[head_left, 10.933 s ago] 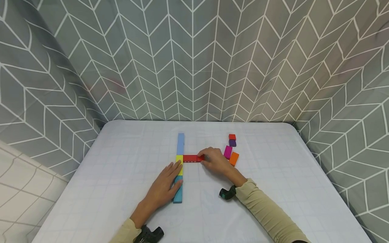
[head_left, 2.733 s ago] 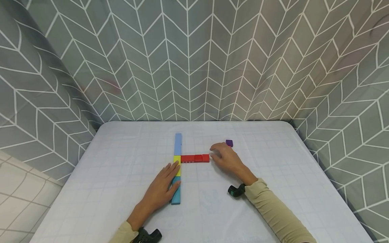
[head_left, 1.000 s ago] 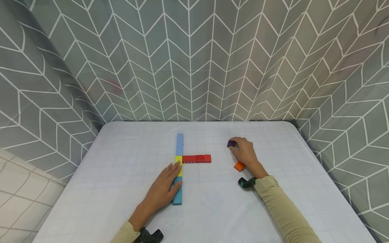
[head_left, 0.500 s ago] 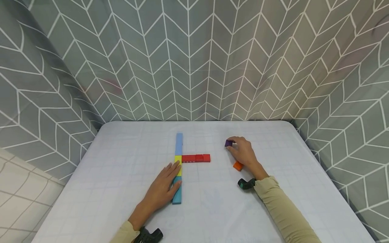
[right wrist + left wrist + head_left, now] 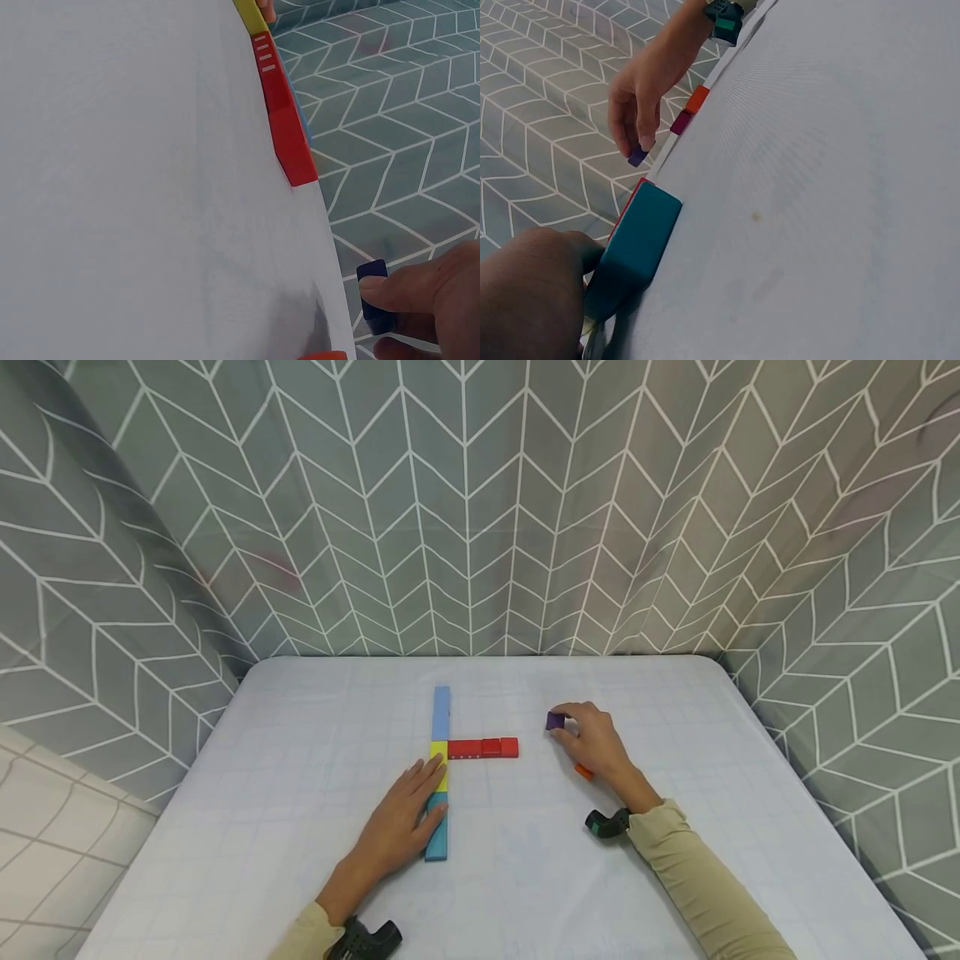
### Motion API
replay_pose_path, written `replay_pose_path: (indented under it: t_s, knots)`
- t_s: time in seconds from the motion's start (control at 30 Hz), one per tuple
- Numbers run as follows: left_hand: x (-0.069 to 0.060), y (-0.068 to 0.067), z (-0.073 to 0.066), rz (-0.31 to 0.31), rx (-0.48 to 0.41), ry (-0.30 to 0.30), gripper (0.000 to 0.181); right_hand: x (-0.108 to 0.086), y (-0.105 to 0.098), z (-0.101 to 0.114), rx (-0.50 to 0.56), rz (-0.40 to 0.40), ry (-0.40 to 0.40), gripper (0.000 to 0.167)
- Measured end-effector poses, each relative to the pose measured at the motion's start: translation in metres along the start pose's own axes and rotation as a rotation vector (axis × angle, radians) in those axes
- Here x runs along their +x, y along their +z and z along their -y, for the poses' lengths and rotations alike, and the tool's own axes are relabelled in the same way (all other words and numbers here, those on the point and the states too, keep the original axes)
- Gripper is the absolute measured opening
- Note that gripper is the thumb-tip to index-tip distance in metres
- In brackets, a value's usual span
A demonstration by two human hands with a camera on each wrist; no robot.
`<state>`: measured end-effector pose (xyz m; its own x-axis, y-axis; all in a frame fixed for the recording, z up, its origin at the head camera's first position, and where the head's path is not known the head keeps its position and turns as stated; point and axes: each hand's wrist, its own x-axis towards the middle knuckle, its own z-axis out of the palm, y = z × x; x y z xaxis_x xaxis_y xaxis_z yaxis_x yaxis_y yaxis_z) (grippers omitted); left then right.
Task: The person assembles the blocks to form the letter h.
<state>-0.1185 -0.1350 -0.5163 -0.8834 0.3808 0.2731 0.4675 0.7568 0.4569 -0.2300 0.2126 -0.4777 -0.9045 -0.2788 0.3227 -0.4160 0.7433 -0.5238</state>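
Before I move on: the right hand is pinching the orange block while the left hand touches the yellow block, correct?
Not quite: the right hand pinches the purple block, not the orange block, as the head view shows. The left hand does touch the yellow block.

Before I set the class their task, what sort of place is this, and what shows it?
Probably a curtained-off work or recording area: a patterned curtain hangs behind and beside a white table, and each wrist wears a black device.
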Motion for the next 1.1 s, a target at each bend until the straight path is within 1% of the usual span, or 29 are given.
replay_pose_path:
  t_s: [0.3, 0.53, 0.8, 1.1]
  knots:
    - [0.0, -0.001, -0.001, 0.018, -0.003, -0.011, 0.063, -0.002, 0.004, 0.003, 0.005, 0.009, -0.042, 0.033]
    - [0.0, -0.001, -0.001, 0.005, -0.012, -0.002, 0.063, -0.004, 0.008, 0.009, 0.011, 0.022, -0.055, 0.033]
    - [0.0, -0.002, -0.002, 0.01, -0.01, -0.002, 0.063, -0.004, 0.012, 0.013, -0.005, 0.038, -0.112, 0.031]
    - [0.0, -0.001, -0.002, 0.002, -0.01, 0.01, 0.063, -0.007, 0.018, 0.018, 0.005, 0.065, -0.116, 0.032]
